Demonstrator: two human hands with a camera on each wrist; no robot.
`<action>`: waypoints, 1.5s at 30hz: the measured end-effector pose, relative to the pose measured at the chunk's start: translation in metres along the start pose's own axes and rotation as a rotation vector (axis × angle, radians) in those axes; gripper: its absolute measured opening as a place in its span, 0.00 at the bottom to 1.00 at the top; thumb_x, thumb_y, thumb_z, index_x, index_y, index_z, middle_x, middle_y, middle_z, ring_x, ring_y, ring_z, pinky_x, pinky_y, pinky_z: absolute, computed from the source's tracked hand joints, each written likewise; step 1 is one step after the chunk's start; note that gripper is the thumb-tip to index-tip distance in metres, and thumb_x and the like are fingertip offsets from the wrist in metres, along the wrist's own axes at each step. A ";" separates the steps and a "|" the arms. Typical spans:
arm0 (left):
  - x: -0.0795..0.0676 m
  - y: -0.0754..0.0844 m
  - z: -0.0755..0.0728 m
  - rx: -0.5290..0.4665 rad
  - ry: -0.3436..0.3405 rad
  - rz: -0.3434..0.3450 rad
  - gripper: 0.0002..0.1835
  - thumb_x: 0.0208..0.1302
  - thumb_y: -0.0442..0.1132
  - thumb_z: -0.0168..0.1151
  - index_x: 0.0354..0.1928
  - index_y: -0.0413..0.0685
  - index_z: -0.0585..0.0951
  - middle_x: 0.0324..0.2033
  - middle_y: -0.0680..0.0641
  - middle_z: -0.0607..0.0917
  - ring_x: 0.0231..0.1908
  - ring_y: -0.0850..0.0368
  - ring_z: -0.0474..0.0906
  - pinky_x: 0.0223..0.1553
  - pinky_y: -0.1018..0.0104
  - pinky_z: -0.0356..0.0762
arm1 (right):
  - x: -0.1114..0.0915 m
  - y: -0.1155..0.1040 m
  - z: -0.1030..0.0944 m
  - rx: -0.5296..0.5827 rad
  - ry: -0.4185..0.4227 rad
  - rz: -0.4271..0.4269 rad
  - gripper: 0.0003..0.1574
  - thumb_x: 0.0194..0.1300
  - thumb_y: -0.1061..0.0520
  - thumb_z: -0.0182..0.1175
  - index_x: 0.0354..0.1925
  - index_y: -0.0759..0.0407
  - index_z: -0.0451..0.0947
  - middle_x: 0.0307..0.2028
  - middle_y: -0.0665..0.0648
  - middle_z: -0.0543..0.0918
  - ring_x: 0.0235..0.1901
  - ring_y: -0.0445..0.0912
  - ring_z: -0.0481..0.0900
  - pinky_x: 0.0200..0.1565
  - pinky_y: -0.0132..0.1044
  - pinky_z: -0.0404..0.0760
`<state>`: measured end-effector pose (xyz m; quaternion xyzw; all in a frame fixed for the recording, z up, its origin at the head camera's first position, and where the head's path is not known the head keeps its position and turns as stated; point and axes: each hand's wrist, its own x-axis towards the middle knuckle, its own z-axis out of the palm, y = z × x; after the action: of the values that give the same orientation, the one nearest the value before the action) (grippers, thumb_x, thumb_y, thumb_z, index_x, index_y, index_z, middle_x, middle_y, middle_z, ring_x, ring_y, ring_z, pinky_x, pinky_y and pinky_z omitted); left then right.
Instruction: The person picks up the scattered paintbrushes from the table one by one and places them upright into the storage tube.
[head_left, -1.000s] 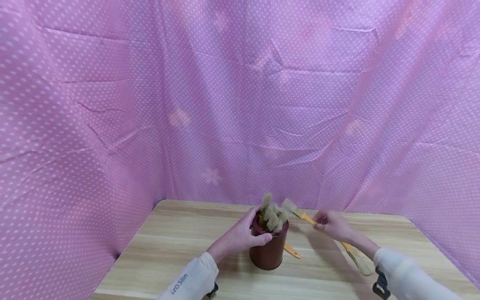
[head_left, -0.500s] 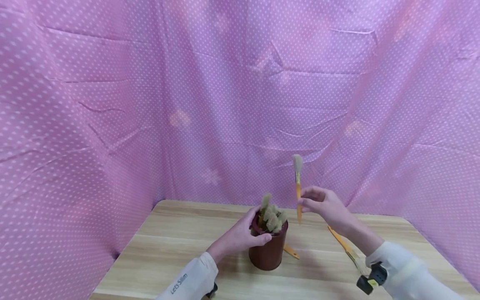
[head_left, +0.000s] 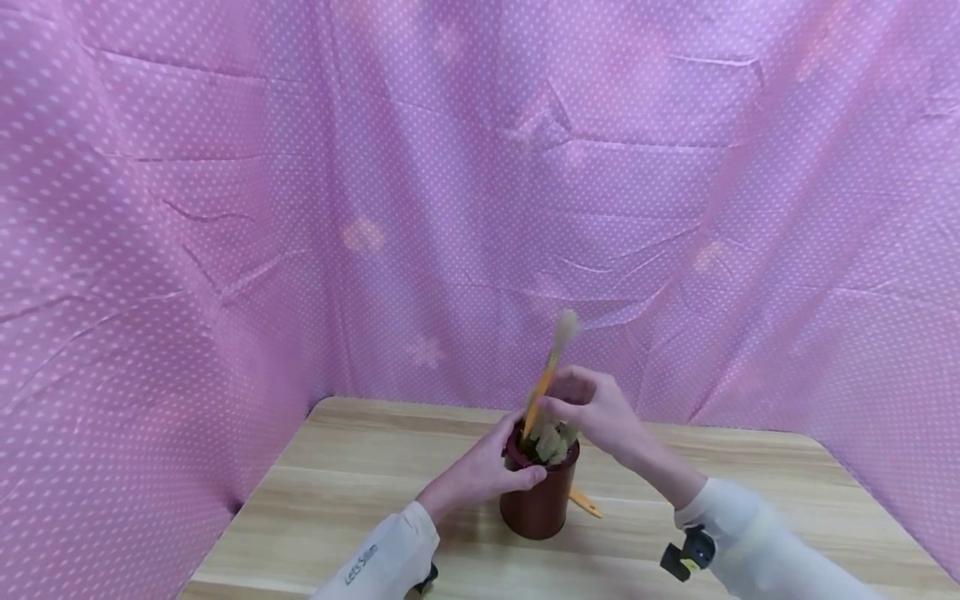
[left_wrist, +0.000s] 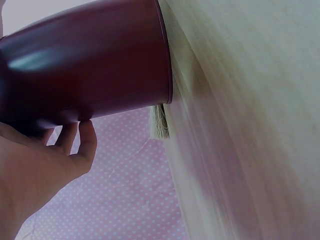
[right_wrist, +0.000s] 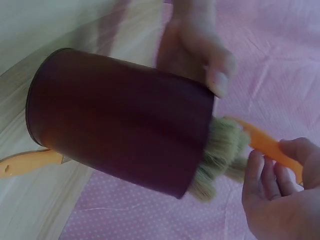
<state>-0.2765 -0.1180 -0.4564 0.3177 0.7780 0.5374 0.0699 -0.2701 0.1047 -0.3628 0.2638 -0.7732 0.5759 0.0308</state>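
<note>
A dark red-brown cylindrical pot (head_left: 534, 507) stands on the table, gripped near its rim by my left hand (head_left: 480, 473). Several pale-bristled brushes (head_left: 553, 443) stick out of it, bristles up. My right hand (head_left: 600, 417) pinches the orange handle of another paintbrush (head_left: 543, 385), tilted over the pot with its bristles up. The handle's lower end is at the pot's mouth; in the right wrist view that orange handle (right_wrist: 265, 145) lies beside the bristles. Behind the pot, a brush lies on the table, its orange handle (head_left: 585, 502) showing at the pot's right.
A light wood table (head_left: 360, 500) lies under everything. Pink dotted cloth (head_left: 450, 208) hangs round its back and sides. That lying brush's bristles (left_wrist: 159, 122) show past the pot's base in the left wrist view.
My right hand has turned the paintbrush upright and carried it left to the pot's mouth. A brush lying at the right is now out of sight near my right arm. My left hand stays on the pot.
</note>
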 end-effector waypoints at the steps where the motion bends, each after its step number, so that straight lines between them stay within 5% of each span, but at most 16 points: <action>1: 0.000 0.000 0.000 -0.009 -0.005 0.001 0.47 0.65 0.56 0.69 0.78 0.76 0.52 0.70 0.61 0.65 0.67 0.60 0.66 0.65 0.54 0.65 | 0.000 0.001 0.002 -0.035 -0.003 -0.005 0.16 0.66 0.53 0.72 0.48 0.59 0.84 0.42 0.57 0.88 0.45 0.52 0.86 0.47 0.48 0.83; 8: 0.000 0.001 0.001 -0.013 -0.023 -0.007 0.44 0.67 0.56 0.68 0.77 0.76 0.53 0.67 0.60 0.68 0.64 0.60 0.69 0.62 0.57 0.70 | 0.000 0.007 0.008 -0.182 0.035 -0.072 0.17 0.63 0.52 0.74 0.47 0.58 0.84 0.40 0.52 0.87 0.41 0.48 0.85 0.44 0.40 0.84; 16: 0.001 -0.002 -0.002 0.002 -0.014 0.001 0.47 0.66 0.57 0.68 0.79 0.75 0.50 0.70 0.59 0.66 0.67 0.59 0.66 0.64 0.55 0.67 | -0.004 0.015 0.002 -0.159 0.071 -0.106 0.19 0.63 0.53 0.74 0.49 0.60 0.84 0.42 0.54 0.87 0.41 0.51 0.84 0.44 0.39 0.83; 22: -0.001 0.000 -0.002 0.024 0.010 -0.001 0.48 0.65 0.57 0.69 0.79 0.72 0.50 0.71 0.57 0.64 0.67 0.58 0.66 0.65 0.52 0.65 | -0.009 0.025 -0.009 -0.190 0.167 -0.042 0.18 0.68 0.48 0.69 0.49 0.58 0.84 0.42 0.52 0.87 0.41 0.49 0.85 0.46 0.40 0.82; 28: -0.003 0.003 -0.003 0.062 0.022 -0.028 0.48 0.64 0.59 0.69 0.80 0.68 0.52 0.70 0.55 0.66 0.67 0.57 0.66 0.65 0.52 0.65 | -0.015 0.058 -0.016 -0.252 0.201 0.050 0.16 0.71 0.50 0.66 0.48 0.60 0.84 0.38 0.53 0.87 0.40 0.51 0.85 0.42 0.40 0.82; 35: -0.012 0.002 -0.014 0.078 0.026 -0.053 0.48 0.64 0.59 0.70 0.80 0.70 0.52 0.70 0.55 0.67 0.67 0.56 0.67 0.65 0.51 0.66 | -0.019 0.099 -0.010 -0.311 0.106 0.130 0.09 0.72 0.57 0.63 0.46 0.61 0.84 0.37 0.56 0.86 0.36 0.47 0.83 0.38 0.41 0.81; 45: -0.033 -0.004 -0.036 0.129 0.100 -0.098 0.47 0.64 0.60 0.70 0.79 0.68 0.55 0.71 0.52 0.67 0.69 0.52 0.65 0.66 0.47 0.63 | -0.029 0.127 0.013 -0.439 -0.101 0.095 0.08 0.66 0.59 0.66 0.40 0.63 0.83 0.33 0.52 0.83 0.34 0.47 0.81 0.37 0.41 0.81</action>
<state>-0.2687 -0.1660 -0.4531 0.2557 0.8283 0.4972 0.0364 -0.2983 0.1289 -0.4878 0.2425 -0.8920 0.3808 0.0215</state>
